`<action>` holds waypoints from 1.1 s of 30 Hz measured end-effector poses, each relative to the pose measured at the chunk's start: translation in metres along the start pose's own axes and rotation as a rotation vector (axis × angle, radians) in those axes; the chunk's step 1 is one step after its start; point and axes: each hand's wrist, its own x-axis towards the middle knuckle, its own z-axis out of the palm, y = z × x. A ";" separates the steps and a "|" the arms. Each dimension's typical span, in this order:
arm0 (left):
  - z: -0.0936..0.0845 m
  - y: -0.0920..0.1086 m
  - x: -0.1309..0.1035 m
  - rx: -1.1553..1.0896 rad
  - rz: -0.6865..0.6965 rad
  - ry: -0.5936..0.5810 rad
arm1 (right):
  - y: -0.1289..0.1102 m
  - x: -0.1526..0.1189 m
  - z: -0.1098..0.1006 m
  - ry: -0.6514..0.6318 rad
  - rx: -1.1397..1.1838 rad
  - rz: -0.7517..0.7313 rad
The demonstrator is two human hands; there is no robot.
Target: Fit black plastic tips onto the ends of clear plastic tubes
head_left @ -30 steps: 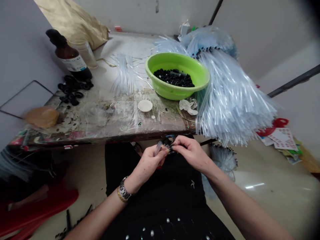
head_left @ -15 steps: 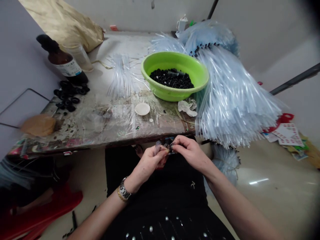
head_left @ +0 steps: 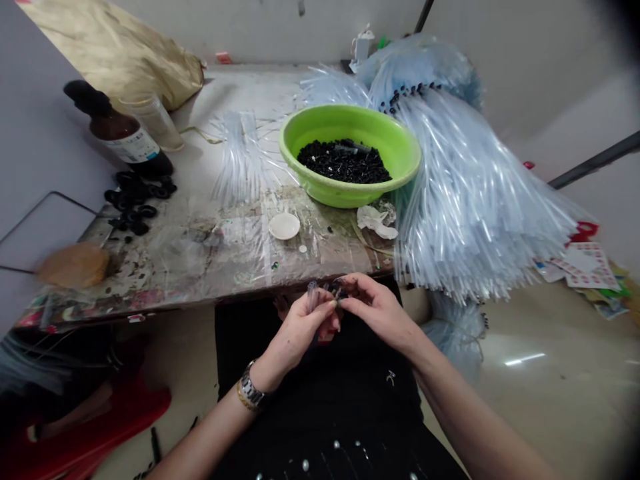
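Note:
Just off the table's front edge, above my lap, my two hands meet. My left hand (head_left: 305, 323) is closed round a few short clear plastic tubes (head_left: 313, 293) whose ends poke up past the thumb. Thumb and fingers of my right hand (head_left: 373, 303) pinch at a small dark piece (head_left: 339, 293) against the tube ends; its exact shape is hidden by the fingers. Beyond the hands stands a green basin (head_left: 350, 193) with many small black pieces (head_left: 345, 163) in it.
A big pile of long clear tubes (head_left: 465, 200) hangs over the table's right side. Left are a brown bottle (head_left: 130, 143), a clear cup (head_left: 153, 120) and black rings (head_left: 135, 207). A white lid (head_left: 284, 227) lies mid-table. A red stool (head_left: 110, 427) is low left.
My right hand has closed in on the left, its fingertips now almost touching the left thumb at the tube ends. The whole view has shifted slightly.

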 end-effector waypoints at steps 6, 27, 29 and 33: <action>0.002 0.002 0.004 -0.090 -0.002 0.016 | 0.003 0.007 0.011 -0.037 0.007 0.052; -0.010 -0.011 0.017 -0.066 -0.028 -0.100 | 0.012 0.024 0.017 -0.066 0.190 0.246; -0.011 -0.011 0.017 -0.114 -0.013 -0.106 | 0.014 0.025 0.016 -0.065 0.219 0.239; -0.014 -0.012 0.016 -0.221 0.030 -0.148 | 0.013 0.027 0.015 -0.049 0.236 0.232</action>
